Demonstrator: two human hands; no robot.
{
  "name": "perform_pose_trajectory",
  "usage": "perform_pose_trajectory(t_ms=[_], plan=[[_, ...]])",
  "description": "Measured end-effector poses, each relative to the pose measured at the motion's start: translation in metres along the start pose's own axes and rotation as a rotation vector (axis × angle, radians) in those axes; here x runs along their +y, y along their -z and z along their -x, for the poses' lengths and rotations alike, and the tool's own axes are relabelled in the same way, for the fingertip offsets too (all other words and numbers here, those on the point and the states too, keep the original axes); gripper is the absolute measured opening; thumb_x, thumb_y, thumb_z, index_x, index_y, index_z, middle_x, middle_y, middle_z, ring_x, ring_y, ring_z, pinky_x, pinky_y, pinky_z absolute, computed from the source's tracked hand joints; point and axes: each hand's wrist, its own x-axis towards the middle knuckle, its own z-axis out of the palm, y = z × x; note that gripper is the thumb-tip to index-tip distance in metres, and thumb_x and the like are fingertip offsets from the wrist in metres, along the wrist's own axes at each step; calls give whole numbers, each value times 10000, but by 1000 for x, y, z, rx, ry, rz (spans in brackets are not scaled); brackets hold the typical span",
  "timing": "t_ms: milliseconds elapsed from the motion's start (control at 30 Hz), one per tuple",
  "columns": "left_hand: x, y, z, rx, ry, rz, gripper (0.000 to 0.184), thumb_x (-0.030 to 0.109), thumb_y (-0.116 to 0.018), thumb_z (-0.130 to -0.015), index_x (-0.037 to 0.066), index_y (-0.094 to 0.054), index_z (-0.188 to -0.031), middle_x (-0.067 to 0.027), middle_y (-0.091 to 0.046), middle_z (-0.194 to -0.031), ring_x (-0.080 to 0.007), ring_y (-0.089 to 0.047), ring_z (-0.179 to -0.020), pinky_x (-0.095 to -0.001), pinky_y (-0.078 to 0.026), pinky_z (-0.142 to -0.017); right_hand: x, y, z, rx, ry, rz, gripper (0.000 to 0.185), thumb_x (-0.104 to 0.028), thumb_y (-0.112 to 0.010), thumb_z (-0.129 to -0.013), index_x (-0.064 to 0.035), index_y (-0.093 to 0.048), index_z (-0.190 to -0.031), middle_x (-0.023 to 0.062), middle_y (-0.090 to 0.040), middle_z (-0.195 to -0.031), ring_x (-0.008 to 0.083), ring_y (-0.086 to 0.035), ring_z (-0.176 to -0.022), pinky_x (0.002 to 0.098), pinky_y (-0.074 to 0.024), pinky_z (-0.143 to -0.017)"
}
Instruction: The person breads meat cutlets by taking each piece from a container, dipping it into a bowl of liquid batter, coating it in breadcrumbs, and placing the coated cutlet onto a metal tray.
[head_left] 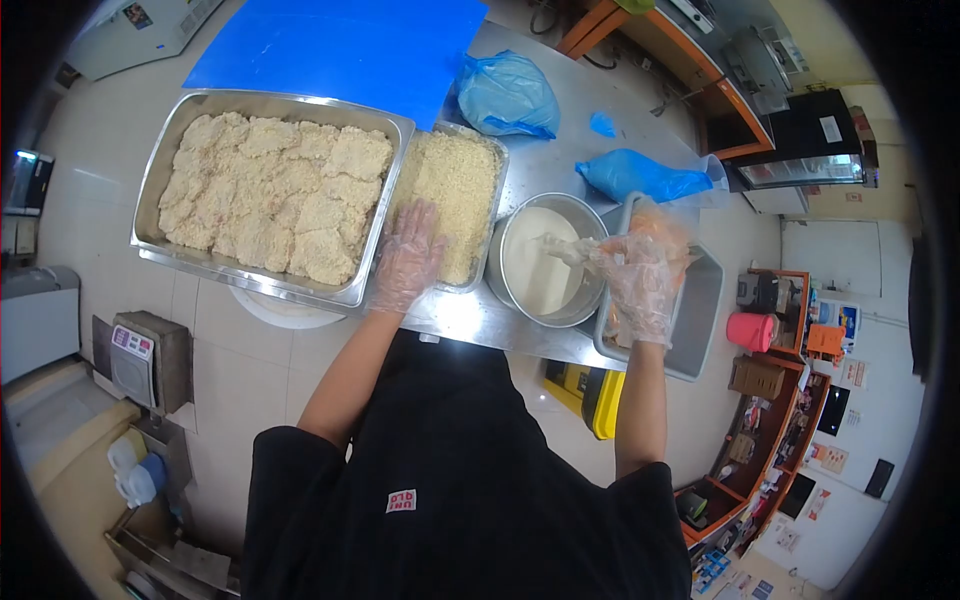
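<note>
My left hand (408, 258), in a clear plastic glove, lies with fingers stretched out on pale crumbs (455, 190) in a clear rectangular tray. My right hand (640, 285), also gloved, is over the near rim of a grey tub (705, 310), its fingers bent left toward a round metal pot (500, 280). White batter (535, 265) fills part of that pot. A batter-coated shape (570, 250) at my right fingertips hangs over it; whether it is food or only coated fingers is unclear. Orange-tinted raw pieces (655, 235) show behind this hand.
A deep steel pan (148, 215) of crumb-coated pieces (275, 195) stands left of the crumb tray. Behind are a blue board (340, 50), a filled blue bag (508, 95) and another blue bag (640, 177). Below the metal table (455, 315) sits a yellow-and-black box (600, 400).
</note>
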Motion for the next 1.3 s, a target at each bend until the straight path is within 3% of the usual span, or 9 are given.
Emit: perform_pose_trajectory(t_ms=[367,533,633,733,867,1033,1100,1167,1300], plan=[[0,0,1,25,-11,37,654,369,-567,-1040,77,-418,-1606,-211,-420,-1649,-416,-406,-1513,-560,-270,-1264,6,-6,1,3,116,-11,180,-238,-830,-836,-85,-771,-910,152,-698,-936,359,-688,-969,471,-531,-880],[-3,-3,2,39,-38,4,647,360,-565,-1038,56,-431,-1592,-213,-442,-1631,-422,-424,-1497,-576,-246,-1270,-16,18,-9,-3,148,3,175,-231,-827,-834,-82,-756,-891,148,-696,-923,354,-684,-934,463,-526,-850],[-2,-4,2,41,-25,18,638,346,-565,-1034,43,-441,-1581,-212,-457,-1619,-425,-433,-1489,-576,-232,-1277,-31,36,-28,14,311,3,181,-242,-832,-829,-88,-751,-877,136,-691,-924,349,-675,-913,467,-519,-834],[-3,-1,2,51,-34,81,647,330,-588,-1017,22,-447,-1569,-238,-462,-1604,-437,-429,-1486,-579,-229,-1278,-60,48,-54,-46,287,36,180,-244,-837,-825,-94,-757,-881,122,-679,-910,344,-667,-893,467,-513,-829],[-4,1,4,62,-16,148,700,337,-622,-997,51,-405,-1597,-276,-423,-1612,-476,-380,-1501,-583,-248,-1266,-84,25,-81,83,432,-20,189,-265,-824,-838,-96,-768,-900,124,-668,-894,338,-662,-894,470,-510,-817],[21,25,14,-50,249,205,980,476,-715,-911,-40,-291,-1628,-341,-242,-1679,-487,-311,-1541,-560,-225,-1281,-99,-60,-80,-47,584,7,214,-298,-775,-889,-105,-790,-981,140,-678,-909,348,-666,-939,487,-516,-846],[32,28,18,-122,336,133,1137,549,-770,-847,-69,-233,-1636,-355,-178,-1695,-486,-287,-1554,-552,-233,-1279,-99,-75,-64,-160,577,37,238,-297,-798,-875,-103,-793,-1013,146,-685,-988,352,-674,-949,471,-530,-854],[40,25,14,-175,399,-20,1300,621,-827,-769,-93,-177,-1639,-357,-131,-1707,-486,-273,-1561,-540,-257,-1273,-95,-74,-58,-200,542,-5,246,-296,-794,-884,-103,-796,-1035,148,-690,-999,351,-675,-969,469,-533,-872],[47,25,-6,-283,516,-9,1442,661,-887,-670,-88,-130,-1643,-330,-129,-1717,-494,-282,-1553,-532,-324,-1238,-61,-37,-52,-174,373,-186,244,-296,-778,-911,-102,-802,-1056,137,-694,-949,343,-672,-985,473,-528,-899]])
